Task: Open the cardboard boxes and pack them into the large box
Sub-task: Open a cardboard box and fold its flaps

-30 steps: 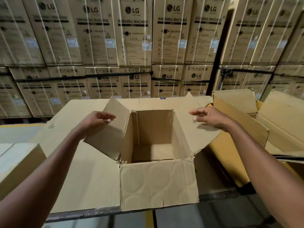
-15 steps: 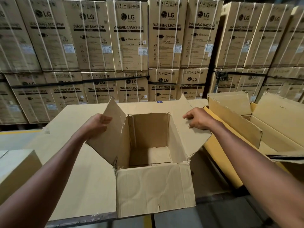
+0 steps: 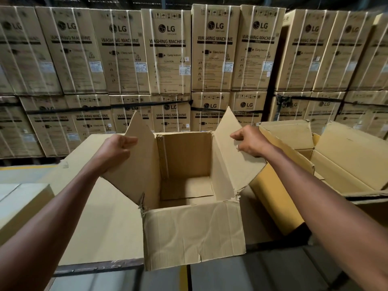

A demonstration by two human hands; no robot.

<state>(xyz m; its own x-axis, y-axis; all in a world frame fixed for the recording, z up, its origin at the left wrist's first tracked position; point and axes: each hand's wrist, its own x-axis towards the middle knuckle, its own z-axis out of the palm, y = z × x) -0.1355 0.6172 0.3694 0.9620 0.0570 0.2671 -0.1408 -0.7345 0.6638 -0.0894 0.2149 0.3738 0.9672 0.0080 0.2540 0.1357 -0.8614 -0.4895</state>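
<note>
While both hands are pinching the side flaps, the left hand (image 3: 117, 149) is closing on the left flap (image 3: 134, 164) and the right hand (image 3: 251, 141) is closing on the right flap (image 3: 233, 162), each holding its flap tilted up and outward, likely so the mouth is staying clear. The small box (image 3: 193, 234) is sitting open and empty at the near edge of a flat cardboard sheet (image 3: 100, 217), front flap hanging down. The large box (image 3: 340, 164) is standing just to the right, flaps open, probably waiting to be receiving it. Strapped cartons (image 3: 168, 51) are stacking up behind.
</note>
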